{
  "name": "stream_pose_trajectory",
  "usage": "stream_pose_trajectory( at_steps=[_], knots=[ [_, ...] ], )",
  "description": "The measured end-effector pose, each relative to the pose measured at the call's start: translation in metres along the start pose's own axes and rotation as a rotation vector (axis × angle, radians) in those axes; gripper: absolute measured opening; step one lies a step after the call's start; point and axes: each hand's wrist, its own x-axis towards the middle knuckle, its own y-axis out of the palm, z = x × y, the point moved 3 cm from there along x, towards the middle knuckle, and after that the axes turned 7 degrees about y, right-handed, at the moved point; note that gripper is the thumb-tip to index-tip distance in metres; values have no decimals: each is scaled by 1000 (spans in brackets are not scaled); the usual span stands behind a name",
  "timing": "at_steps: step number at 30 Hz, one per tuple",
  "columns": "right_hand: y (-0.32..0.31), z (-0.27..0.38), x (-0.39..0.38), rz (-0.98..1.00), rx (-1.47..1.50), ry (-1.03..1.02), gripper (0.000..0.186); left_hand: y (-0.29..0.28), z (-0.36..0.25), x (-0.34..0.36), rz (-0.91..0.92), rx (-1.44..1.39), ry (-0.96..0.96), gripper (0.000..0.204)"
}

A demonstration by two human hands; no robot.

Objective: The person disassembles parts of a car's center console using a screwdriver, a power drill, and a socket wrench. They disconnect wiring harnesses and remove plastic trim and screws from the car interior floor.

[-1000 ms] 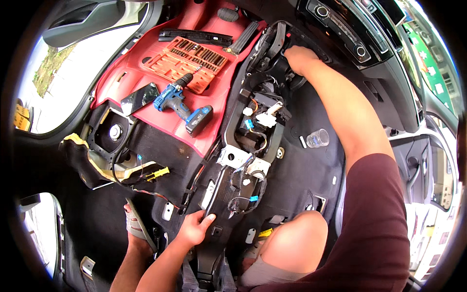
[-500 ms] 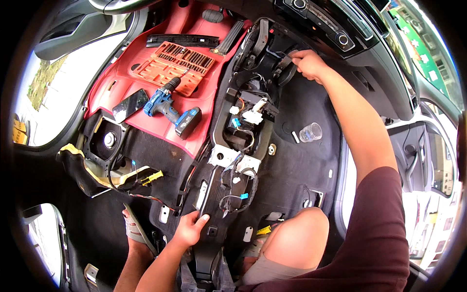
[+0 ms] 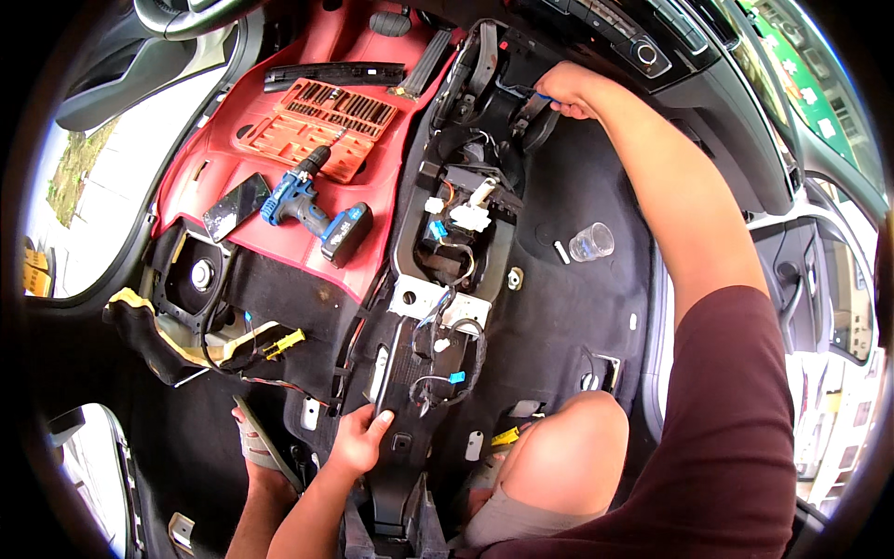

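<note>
Stretched out at the far right, my right hand (image 3: pixel 570 88) is closed beside the metal bracket (image 3: pixel 531 116) under the dashboard. A bit of blue, like a tool handle (image 3: pixel 548 97), shows at its fingers; the rest is hidden. My left hand (image 3: pixel 358 442) curls round the lower end of a long thin black bar (image 3: pixel 391 359) on the centre tunnel, thumb on top. Whether that bar is loose or fixed I cannot tell. Between the hands lies the stripped console frame (image 3: pixel 507 238) with a white metal bracket (image 3: pixel 444 300), loose wires and a blue connector (image 3: pixel 455 377).
On the red floor mat (image 3: pixel 209 172) lie a blue cordless drill (image 3: pixel 300 205), an orange bit case (image 3: pixel 321 121), a phone (image 3: pixel 235 207) and a black trim strip (image 3: pixel 335 74). A clear plastic cup (image 3: pixel 591 242) stands on the right floor. The dashboard (image 3: pixel 652 93) overhangs my right arm.
My right hand has turned and shifted slightly left, and blue now shows at its fingers. The whole view has shifted a little. My left hand keeps its hold.
</note>
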Motion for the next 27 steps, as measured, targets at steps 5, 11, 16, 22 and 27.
stream_pose_trajectory(
  at_steps=[5, 11, 16, 22, 27],
  knots=[
    [4, -7, 15, -30, 38, 32, 13, -1, -1, 4, 5, 27, 1, 37],
    [-1, 0, 2, -24, -14, -78, 18, -1, 1, 2, -10, 28, 19, 38],
    [12, -5, 17, -132, -92, -39, 23, 1, -4, 5, -45, -48, 64, 38],
    [12, -22, 32, -137, -130, -75, 22, -3, -4, 2, 17, 5, -10, 37],
    [11, -24, 35, -116, -117, -69, 33, -2, -5, 2, 10, 17, 23, 36]
  ],
)
